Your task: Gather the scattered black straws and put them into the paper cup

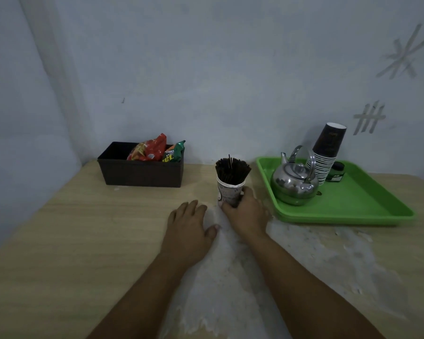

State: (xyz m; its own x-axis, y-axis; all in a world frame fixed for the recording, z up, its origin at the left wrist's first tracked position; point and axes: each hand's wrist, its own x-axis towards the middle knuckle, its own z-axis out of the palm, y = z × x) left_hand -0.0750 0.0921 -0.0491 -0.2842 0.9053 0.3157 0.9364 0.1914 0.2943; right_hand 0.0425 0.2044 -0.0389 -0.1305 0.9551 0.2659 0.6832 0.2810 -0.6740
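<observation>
A white printed paper cup (227, 192) stands upright on the wooden table (83, 228) near its middle. A thick bundle of black straws (232, 170) fills the cup and fans out above its rim, with one thin straw sticking up higher. My right hand (246, 211) wraps around the cup's lower right side and grips it. To the left of the cup my left hand (190, 226) lies flat on the table, fingers together, holding nothing. No loose straws show on the table.
A dark brown box (140, 173) with snack bags stands at the back left. At the right, a green tray (367, 206) carries a steel kettle (294, 184), a stack of dark paper cups (327, 150) and a small green jar (336, 172). Worn white patches mark the tabletop.
</observation>
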